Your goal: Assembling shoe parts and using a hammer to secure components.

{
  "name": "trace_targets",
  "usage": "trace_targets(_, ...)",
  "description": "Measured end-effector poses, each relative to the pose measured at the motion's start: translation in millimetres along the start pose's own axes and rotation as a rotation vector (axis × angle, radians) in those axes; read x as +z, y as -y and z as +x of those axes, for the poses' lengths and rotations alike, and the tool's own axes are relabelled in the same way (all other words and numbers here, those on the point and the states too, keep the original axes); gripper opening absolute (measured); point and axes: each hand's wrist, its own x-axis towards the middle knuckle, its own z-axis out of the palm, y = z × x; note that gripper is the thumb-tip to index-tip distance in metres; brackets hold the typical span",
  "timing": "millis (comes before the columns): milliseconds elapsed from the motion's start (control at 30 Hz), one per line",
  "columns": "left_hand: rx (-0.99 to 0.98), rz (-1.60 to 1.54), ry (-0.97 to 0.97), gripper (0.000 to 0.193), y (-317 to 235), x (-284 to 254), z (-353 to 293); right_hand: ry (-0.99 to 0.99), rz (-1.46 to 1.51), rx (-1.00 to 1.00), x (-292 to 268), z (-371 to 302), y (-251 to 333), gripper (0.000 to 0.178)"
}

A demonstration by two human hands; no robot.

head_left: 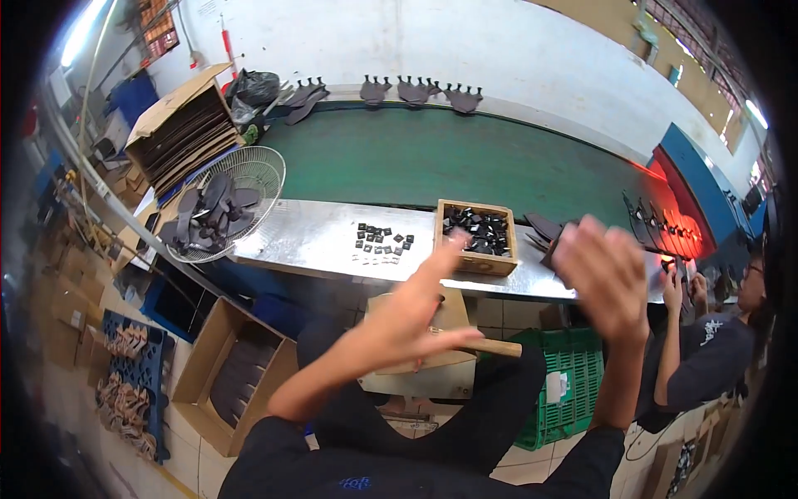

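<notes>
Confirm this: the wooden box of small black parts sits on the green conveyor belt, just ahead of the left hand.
Not quite. The wooden box sits on the metal table, in front of the green belt, not on the belt. The head view shows this. It does hold small black parts, and it is just ahead of the left hand.

Beyond the silver worktop (pixel 316 237) runs a dark green belt (pixel 465 162); on it, a tan wooden box (pixel 476 263) of black pieces (pixel 478 230); below, a green crate (pixel 569 378).
</notes>
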Motion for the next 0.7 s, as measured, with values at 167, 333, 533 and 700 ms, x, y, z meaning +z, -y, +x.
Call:
trace_targets(167,-0.337,-1.056,0.466,0.039,-26,-2,-25,-0.300,0.773,0.180,15,-1,72,0.050)
trace_targets(333,-0.654,-1.345,0.402,0.053,-25,24,-88,0.782,0.812,0.771,93,-89,139,0.098)
trace_targets(533,-0.572,-0.886,-0.315,0.054,2,34,-96,1.027,0.687,0.689,64,-93,149,0.075)
trace_targets(700,-0.695,-0.411,-0.481,0.023,39,53,-73,0.786,0.845,1.119,40,-155,153,0.047)
